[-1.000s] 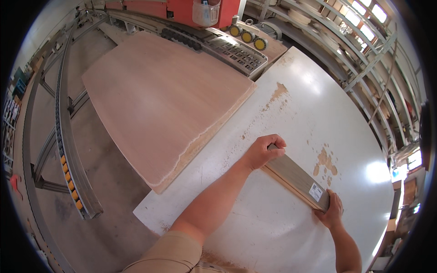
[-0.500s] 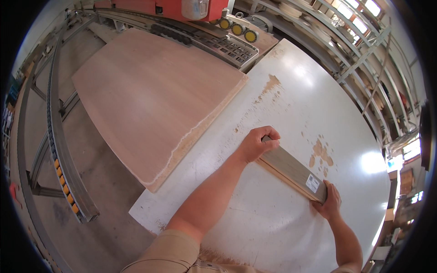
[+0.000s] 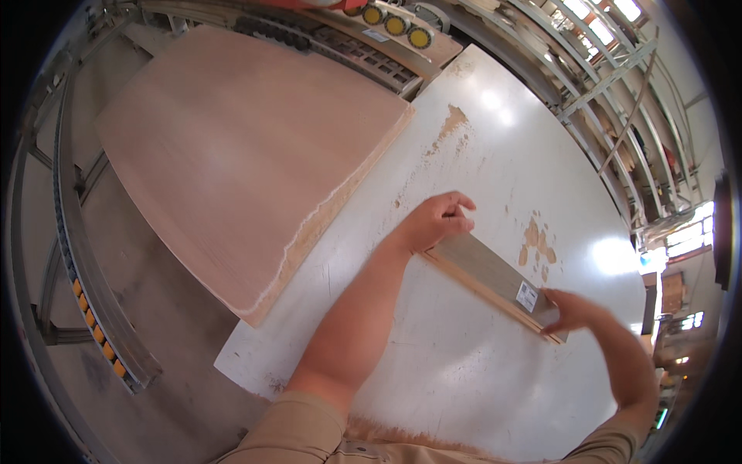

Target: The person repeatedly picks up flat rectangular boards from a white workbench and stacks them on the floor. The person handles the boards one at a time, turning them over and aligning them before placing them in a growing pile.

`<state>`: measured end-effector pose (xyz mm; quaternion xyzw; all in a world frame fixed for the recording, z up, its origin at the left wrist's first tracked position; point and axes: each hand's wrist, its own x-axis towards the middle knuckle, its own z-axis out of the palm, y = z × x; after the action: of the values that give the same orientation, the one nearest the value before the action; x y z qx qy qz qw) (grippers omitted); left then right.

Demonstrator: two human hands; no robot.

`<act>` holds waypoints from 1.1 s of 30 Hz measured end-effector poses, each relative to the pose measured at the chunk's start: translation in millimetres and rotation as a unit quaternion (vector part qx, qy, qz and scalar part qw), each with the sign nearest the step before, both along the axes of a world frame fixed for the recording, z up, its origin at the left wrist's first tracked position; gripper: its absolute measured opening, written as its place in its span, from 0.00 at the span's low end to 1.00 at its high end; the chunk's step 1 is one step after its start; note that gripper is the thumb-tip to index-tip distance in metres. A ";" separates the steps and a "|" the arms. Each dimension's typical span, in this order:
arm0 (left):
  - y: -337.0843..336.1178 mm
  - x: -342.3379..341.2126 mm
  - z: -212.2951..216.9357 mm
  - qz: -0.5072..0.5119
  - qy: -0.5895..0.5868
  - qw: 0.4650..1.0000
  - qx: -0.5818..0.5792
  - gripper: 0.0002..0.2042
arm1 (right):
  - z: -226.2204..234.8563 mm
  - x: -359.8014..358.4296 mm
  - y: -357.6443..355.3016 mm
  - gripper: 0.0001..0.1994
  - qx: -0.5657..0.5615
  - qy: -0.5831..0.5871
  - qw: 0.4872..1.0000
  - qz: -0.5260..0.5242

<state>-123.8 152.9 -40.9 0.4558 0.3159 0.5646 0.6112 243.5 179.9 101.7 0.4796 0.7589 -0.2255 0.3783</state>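
A short stack of narrow wooden boards (image 3: 487,267), grey-brown on top with a white label near one end, lies slantwise on the white tabletop (image 3: 433,363). Pale wood shows along its near side. At its far left end is my left hand (image 3: 437,222), fingers curled but apart from the thumb, with a gap between them; the hand partly covers that end. My right hand (image 3: 576,311) spans the other end, thumb at the near edge and fingers toward the far edge. A lower board juts out slightly under that hand, which is a little blurred.
A large reddish-brown panel (image 3: 255,162) with a ragged pale edge rests left of the boards. Behind it stands a machine with yellow round knobs (image 3: 396,25). A roller rail (image 3: 93,325) runs along the left. Metal racks (image 3: 610,100) holding sheets stand at the far right.
My left hand has loosened, its fingers lifting off the end of the boards. My right hand has shifted its grip, with the elbow swung outward. The whole view has tilted slightly.
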 end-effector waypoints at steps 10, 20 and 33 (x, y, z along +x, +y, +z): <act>9.1 -7.1 -4.1 0.111 -0.078 0.988 -0.068 0.15 | -36.5 -289.9 247.2 0.42 0.408 0.359 0.824 0.161; 12.9 -16.4 -6.6 0.221 -0.241 0.937 -0.125 0.16 | -55.4 -301.0 219.4 0.37 0.364 0.225 0.904 -0.002; 17.6 -12.3 -8.6 0.318 -0.247 0.915 -0.013 0.25 | 7.3 25.3 -17.4 0.37 0.299 0.224 0.926 -0.060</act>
<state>-136.1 170.5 -49.6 0.1697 0.2904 0.8198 0.4635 268.8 162.6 108.9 0.5519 0.8261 -0.1118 0.0229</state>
